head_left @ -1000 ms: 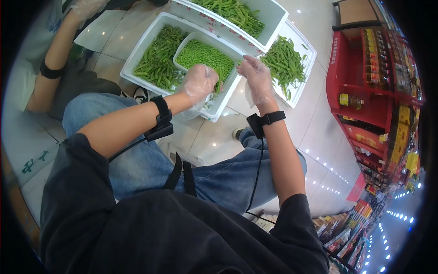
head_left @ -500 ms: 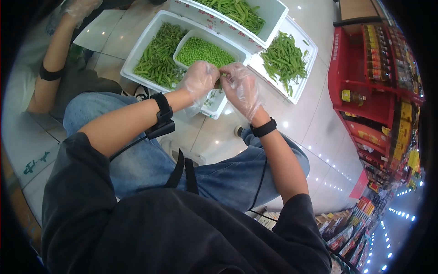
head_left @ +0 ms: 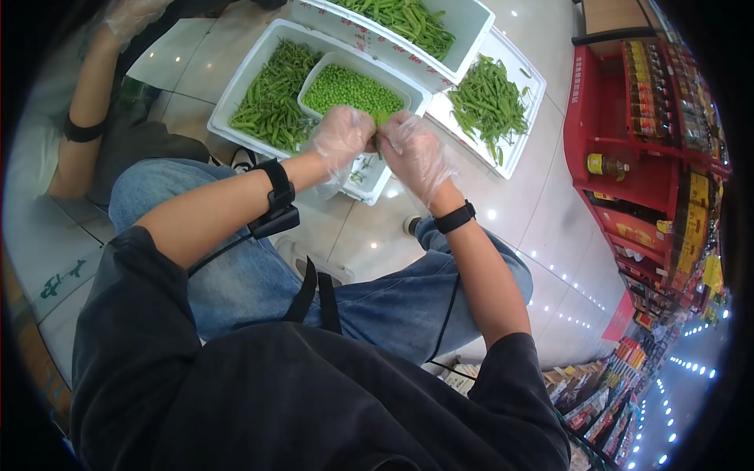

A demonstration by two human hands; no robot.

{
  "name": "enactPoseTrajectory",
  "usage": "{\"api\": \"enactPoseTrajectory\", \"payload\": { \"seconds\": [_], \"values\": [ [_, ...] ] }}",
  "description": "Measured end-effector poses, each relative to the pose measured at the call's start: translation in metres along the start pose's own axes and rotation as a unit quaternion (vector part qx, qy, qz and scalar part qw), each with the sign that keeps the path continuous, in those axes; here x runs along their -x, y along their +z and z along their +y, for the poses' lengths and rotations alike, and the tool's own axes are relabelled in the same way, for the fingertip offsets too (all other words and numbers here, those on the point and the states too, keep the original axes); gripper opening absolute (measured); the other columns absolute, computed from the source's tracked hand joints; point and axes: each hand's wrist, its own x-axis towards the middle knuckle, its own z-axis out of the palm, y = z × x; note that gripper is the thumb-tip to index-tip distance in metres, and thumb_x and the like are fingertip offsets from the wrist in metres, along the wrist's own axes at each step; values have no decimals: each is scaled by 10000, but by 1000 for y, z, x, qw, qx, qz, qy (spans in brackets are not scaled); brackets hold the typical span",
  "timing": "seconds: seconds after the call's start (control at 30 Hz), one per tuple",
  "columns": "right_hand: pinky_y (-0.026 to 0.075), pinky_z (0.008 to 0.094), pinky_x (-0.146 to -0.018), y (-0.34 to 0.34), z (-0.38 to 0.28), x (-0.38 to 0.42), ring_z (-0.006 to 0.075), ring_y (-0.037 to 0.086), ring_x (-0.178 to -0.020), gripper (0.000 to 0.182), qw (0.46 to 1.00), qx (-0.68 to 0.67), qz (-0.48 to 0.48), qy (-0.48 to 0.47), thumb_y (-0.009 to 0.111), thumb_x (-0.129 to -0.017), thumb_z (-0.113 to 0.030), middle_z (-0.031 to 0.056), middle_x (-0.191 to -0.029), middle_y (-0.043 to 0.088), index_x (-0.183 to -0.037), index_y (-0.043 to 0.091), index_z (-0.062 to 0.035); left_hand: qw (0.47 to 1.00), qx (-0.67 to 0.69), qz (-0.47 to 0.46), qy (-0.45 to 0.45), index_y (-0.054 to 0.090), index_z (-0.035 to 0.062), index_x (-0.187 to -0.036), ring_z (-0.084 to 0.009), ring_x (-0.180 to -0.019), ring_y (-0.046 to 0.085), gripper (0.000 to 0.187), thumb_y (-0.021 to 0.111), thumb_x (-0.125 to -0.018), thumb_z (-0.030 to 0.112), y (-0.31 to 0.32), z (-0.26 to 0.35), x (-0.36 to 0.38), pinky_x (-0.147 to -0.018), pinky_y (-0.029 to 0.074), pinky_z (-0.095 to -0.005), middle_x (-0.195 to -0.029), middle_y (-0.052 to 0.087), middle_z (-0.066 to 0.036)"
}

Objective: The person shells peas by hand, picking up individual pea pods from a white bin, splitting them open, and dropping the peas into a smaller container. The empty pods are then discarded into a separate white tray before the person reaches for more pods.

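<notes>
A bright green pea pod (head_left: 382, 118) is pinched between my two hands, apparently split open. My left hand (head_left: 344, 137), in a clear plastic glove, grips it from one side. On the other side my right hand (head_left: 416, 145), gloved the same way, has its fingers closed on it. Just beyond them, a white tub (head_left: 312, 81) of shelled peas (head_left: 345, 88) sits inside a white foam box (head_left: 222, 110). Pods and shells (head_left: 271, 102) fill the left part of that box. My fingers hide part of the box's near right corner.
A second foam box (head_left: 471, 49) with pea pods (head_left: 400, 23) stands behind. To the right, a white foam lid or tray (head_left: 528, 141) carries more pods (head_left: 491, 102). A red shelf (head_left: 601, 125) with bottles lines the right. Another person's arm (head_left: 90, 102) is at left.
The pod between my fingers now shows as a wider, bright green shape. My hands have shifted only slightly; the boxes stay in place.
</notes>
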Motion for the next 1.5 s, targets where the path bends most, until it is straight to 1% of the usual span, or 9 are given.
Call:
{"api": "enactPoseTrajectory", "payload": {
  "seconds": [0.2,0.27,0.37,0.47,0.63,0.93,1.03,1.23,1.5],
  "values": [
    [527,340,-664,2,14,-7,236,670,-730,126,939,-229,90,239,693,-849,-114,155,-850,699,-861,726,8,996,-85,19,-8,641,-16,-820,-121,-689,642,274,508,-1000,141,-5,-31,-18,-655,544,-263,-773,662,-62],
    [527,330,-681,-3,23,-10,225,674,-748,157,927,-238,86,279,693,-859,-124,164,-879,705,-911,723,22,988,-116,88,52,645,-27,-696,-277,-589,625,331,539,-897,213,-3,-40,-22,-606,484,-409,-609,602,-182],
    [531,332,-716,3,32,-14,220,665,-753,233,924,-211,119,297,706,-857,-154,165,-891,702,-982,705,43,980,-155,92,78,650,-31,-716,-334,-600,613,329,532,-893,219,-5,-45,-25,-632,477,-432,-640,605,-219],
    [530,341,-735,3,28,-7,216,663,-771,294,940,-189,78,273,734,-840,-199,151,-896,700,-999,692,44,986,-162,49,15,630,-9,-777,-114,-597,602,263,510,-973,118,-10,-33,-20,-542,477,-265,-720,658,-58],
    [534,300,-650,7,14,3,167,669,-708,265,897,-265,-110,335,757,-816,-153,120,-821,693,-969,682,49,978,-198,48,35,609,-6,-751,-108,-577,564,205,539,-912,99,-8,-18,-14,-531,454,-280,-693,630,-48],
    [540,279,-646,7,14,6,142,657,-708,228,831,-404,-66,376,681,-886,-85,92,-846,679,-1039,642,80,991,-132,7,17,674,-28,-849,-129,-658,611,156,564,-885,77,0,-9,-7,-624,497,-294,-706,639,-58],
    [546,329,-674,13,15,6,218,666,-731,170,954,-172,24,244,641,-799,17,123,-834,674,-968,657,18,999,-39,15,21,684,-35,-855,-143,-650,608,155,560,-868,57,1,-22,-12,-636,505,-319,-708,645,-72],
    [545,352,-661,9,15,0,251,673,-748,194,996,-60,43,56,658,-782,29,135,-907,677,-965,681,-32,1000,-8,18,23,678,-41,-890,-146,-705,634,153,542,-879,27,6,-6,-6,-690,526,-301,-765,658,-73],
    [555,376,-688,13,10,3,302,698,-765,175,998,-18,45,34,670,-784,8,172,-853,697,-955,694,-22,991,-117,8,57,644,-23,-913,-93,-729,578,134,552,-934,72,-1,-21,-6,-752,539,-292,-781,608,-11]
  ]
}}
